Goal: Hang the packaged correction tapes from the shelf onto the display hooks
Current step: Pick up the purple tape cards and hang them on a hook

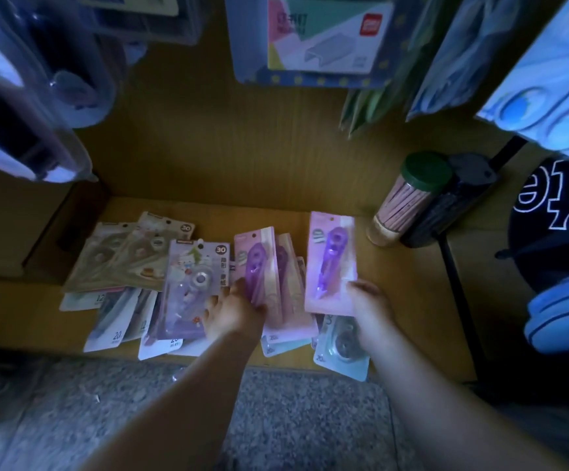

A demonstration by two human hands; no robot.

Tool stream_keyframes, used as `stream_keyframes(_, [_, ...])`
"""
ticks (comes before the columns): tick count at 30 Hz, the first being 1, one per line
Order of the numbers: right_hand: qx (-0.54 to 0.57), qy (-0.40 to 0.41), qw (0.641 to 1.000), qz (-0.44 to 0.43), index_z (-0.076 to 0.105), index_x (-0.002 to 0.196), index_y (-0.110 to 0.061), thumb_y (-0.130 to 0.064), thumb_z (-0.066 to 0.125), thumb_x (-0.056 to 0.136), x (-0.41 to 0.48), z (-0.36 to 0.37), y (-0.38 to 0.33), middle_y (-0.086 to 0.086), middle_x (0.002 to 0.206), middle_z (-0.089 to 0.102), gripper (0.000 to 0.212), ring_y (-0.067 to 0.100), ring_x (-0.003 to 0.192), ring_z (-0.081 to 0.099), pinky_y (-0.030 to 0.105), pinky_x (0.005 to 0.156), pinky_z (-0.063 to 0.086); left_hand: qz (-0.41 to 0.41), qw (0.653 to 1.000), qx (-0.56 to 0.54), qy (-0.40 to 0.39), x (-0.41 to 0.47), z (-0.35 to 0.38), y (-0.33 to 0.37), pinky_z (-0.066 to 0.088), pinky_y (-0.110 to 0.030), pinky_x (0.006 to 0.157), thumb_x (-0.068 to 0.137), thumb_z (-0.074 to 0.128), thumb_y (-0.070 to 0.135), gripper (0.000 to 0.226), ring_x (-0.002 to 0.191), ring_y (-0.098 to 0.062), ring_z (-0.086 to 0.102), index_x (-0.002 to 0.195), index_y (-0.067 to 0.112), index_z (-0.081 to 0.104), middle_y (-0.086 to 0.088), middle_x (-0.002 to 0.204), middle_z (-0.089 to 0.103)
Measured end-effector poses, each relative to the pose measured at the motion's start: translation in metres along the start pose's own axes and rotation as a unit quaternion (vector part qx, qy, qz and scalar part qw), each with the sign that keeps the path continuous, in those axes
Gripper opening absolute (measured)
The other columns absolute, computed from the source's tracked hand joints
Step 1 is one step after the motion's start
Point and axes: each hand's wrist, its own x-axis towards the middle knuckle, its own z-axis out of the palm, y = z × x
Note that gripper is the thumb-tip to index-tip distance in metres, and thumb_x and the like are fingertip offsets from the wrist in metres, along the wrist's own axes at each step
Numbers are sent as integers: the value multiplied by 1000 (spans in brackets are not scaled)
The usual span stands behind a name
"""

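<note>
Dim wooden shelf [395,283] over speckled floor [293,419], pencil tub [408,198] far right; correction tape packs [133,260] lie scattered mid-shelf, L hand [233,309] grips a pink stack [259,263] at centre, R hand [366,300] pinches one pink pack [332,263] by its near edge, just right.

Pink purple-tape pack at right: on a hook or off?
Off. The right hand holds the pink pack by its lower edge above the pile on the shelf; nothing passes through its hang hole.
</note>
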Motion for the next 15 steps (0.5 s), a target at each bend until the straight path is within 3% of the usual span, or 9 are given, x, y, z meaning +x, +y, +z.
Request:
stream_keyframes(2, [-61, -46, 997, 5, 60, 111, 3, -5, 45, 92, -9, 9, -5, 25, 125, 58, 26, 16, 86, 46, 22, 53, 33, 13, 999, -34, -17, 1, 1, -1, 34, -35, 101, 82, 56, 31, 57, 124, -30, 42, 136, 27, 39, -8, 134, 50])
stream_keyframes(4, [-103, -76, 992, 4, 57, 117, 3, -9, 45, 93, -11, 20, -7, 21, 118, 61, 30, 17, 88, 45, 23, 55, 30, 31, 995, -90, -36, 0, 0, -1, 40, -36, 98, 74, 52, 37, 55, 116, -32, 49, 127, 25, 50, -9, 127, 56])
stream_keyframes(6, [-132, -103, 986, 4, 57, 116, 5, -10, 45, 92, -10, 30, -8, 13, 92, 62, 30, 18, 83, 48, 23, 55, 31, 49, 986, -153, -37, 0, 1, -2, 41, -33, 92, 62, 39, 35, 62, 111, -34, 52, 117, 18, 60, -10, 122, 56])
stream_keyframes(8, [-177, -125, 976, -5, 59, 111, 4, -12, 49, 90, -8, 37, -7, 4, 72, 55, 28, 19, 77, 51, 25, 58, 34, 59, 970, -233, -28, 2, 3, -3, 42, -30, 82, 75, 39, 26, 47, 106, -33, 56, 111, 8, 64, -16, 120, 58])
stream_keyframes(9, [-198, -129, 972, -16, 60, 109, 2, -13, 52, 89, -7, 40, -5, 4, 73, 56, 27, 19, 78, 52, 26, 60, 36, 54, 960, -275, -32, 4, 3, -4, 41, -28, 75, 85, 40, 14, 36, 100, -30, 57, 109, 4, 64, -19, 115, 60])
stream_keyframes(11, [-218, -125, 967, -36, 60, 108, -4, -17, 57, 85, -7, 45, -2, 7, 92, 64, 27, 23, 89, 58, 29, 72, 45, 33, 945, -321, -49, 6, 2, -5, 37, -26, 61, 90, 34, -5, 36, 90, -21, 53, 111, 1, 62, -12, 100, 62])
stream_keyframes(13, [-226, -127, 965, -44, 58, 113, -11, -20, 65, 79, -7, 49, 1, 10, 113, 66, 36, 28, 104, 61, 36, 90, 50, 22, 943, -328, -56, 11, 2, -6, 35, -15, 53, 91, 31, -5, 39, 87, -20, 50, 114, 1, 61, -10, 96, 61])
stream_keyframes(15, [-223, -146, 963, -47, 48, 128, -14, -19, 69, 76, -7, 49, -1, 9, 128, 58, 57, 28, 115, 56, 36, 99, 46, 25, 941, -332, -62, 14, 2, -5, 34, -5, 45, 93, 29, -3, 40, 92, -25, 54, 121, 1, 57, -20, 109, 63])
